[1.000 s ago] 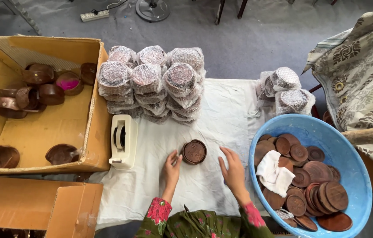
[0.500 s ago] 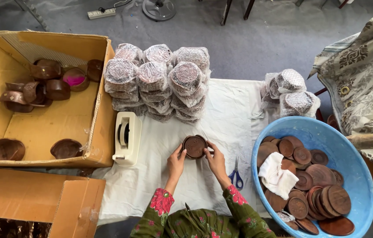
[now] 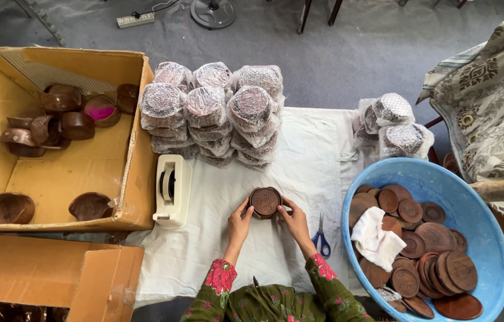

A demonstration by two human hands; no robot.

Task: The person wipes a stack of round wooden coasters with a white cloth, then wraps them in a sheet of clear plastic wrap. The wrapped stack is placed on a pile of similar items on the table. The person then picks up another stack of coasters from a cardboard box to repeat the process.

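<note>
A small stack of round brown wooden discs (image 3: 265,201) stands on the white cloth (image 3: 299,155) in front of me. My left hand (image 3: 239,222) grips its left side and my right hand (image 3: 293,220) grips its right side. Blue-handled scissors (image 3: 321,237) lie on the cloth just right of my right hand. A cream tape dispenser (image 3: 172,189) stands to the left of my left hand.
Plastic-wrapped disc bundles (image 3: 216,110) are piled behind the stack, with more wrapped bundles (image 3: 392,125) at the right. A blue basin (image 3: 490,238) holds several loose discs and a white rag (image 3: 374,238). An open cardboard box (image 3: 135,149) at left contains brown wooden bowls.
My right hand came in from near the basin to the disc stack, uncovering the scissors. Both hands now clasp the stack, which has been pulled slightly toward me.
</note>
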